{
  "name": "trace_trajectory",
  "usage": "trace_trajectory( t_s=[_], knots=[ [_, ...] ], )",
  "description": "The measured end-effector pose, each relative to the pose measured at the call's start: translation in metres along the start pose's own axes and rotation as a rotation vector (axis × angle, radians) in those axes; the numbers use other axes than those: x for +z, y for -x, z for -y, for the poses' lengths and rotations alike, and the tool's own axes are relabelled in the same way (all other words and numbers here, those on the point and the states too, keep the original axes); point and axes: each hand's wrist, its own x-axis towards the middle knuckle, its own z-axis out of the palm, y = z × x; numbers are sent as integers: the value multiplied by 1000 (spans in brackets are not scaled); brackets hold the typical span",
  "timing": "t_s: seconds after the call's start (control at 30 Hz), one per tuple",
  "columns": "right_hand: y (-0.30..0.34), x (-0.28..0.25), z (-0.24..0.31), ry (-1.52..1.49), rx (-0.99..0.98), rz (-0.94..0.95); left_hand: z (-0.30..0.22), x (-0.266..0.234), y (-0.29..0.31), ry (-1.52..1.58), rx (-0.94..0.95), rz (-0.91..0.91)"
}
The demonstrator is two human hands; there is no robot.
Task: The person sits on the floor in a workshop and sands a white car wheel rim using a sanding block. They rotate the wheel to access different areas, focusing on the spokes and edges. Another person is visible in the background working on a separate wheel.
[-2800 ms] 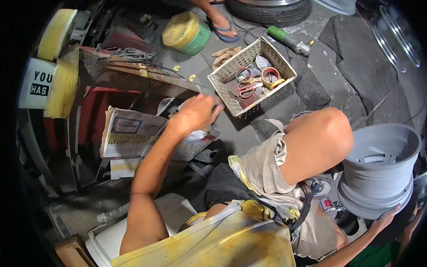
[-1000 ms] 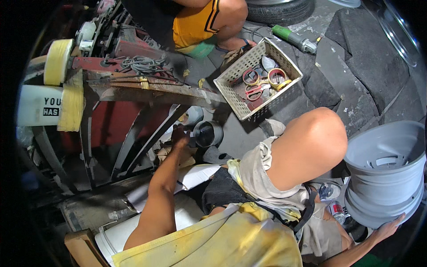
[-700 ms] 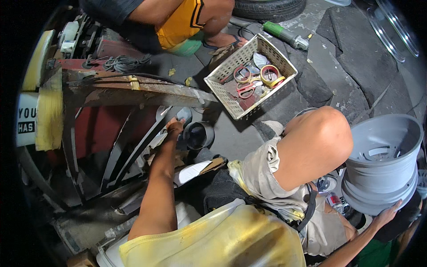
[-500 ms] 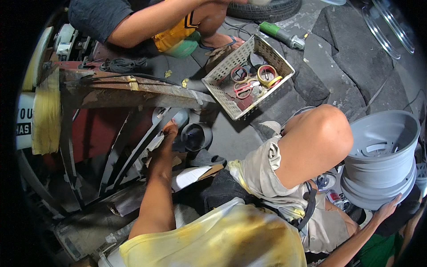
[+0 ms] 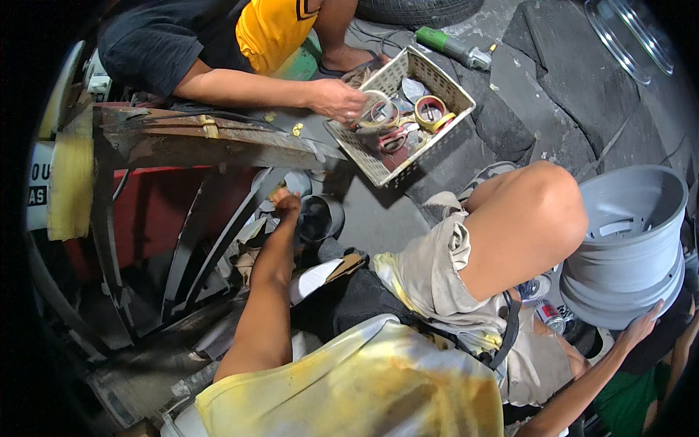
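At the right, my right hand (image 5: 643,323) has its fingers against the lower edge of a grey wheel rim (image 5: 619,284), which stands beside my bent knee. My left hand (image 5: 286,202) is reached forward beside the metal frame, fingers curled, next to a pale round container and a dark grey tub (image 5: 321,218). What its fingers hold, if anything, is too small to tell. Across from me, a co-worker's hand (image 5: 337,100) holds a pale tape roll (image 5: 378,111) over a perforated plastic basket (image 5: 362,162). Red-handled scissors (image 5: 394,138) and a yellow tape roll (image 5: 430,111) lie inside it.
A rusty metal frame (image 5: 240,146) curves along the left. Behind the basket lie a green angle grinder (image 5: 453,48) and a tire (image 5: 422,10). Shiny metal rings (image 5: 628,40) are at the far right. Spray cans (image 5: 550,316) stand near my leg. Another person in green (image 5: 630,400) sits at lower right.
The co-worker's hand has come down to the basket and lifted a tape roll. My left hand has shifted slightly forward; my right hand stays on the wheel rim. The view has tilted slightly.
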Motion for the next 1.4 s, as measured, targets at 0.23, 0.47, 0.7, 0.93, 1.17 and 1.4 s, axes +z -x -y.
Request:
trace_trajectory(
  t_s=[0.23,0.47,0.7,0.93,1.17,1.4],
  knots=[
    [11,11,17,-12,115,-5,67,5,-6,-115,371,-493],
    [5,11,15,-84,188,17,92,-45,22,44,603,-404],
    [-1,9,-4,-69,67,27,38,-99,101,131,592,-305],
    [1,7,-19,-103,-23,39,6,-131,150,128,673,-180],
    [5,5,-23,-104,-37,76,-20,-158,239,109,870,347],
    [8,12,-13,-169,-47,38,-89,-145,256,-172,1289,460]
  ],
)
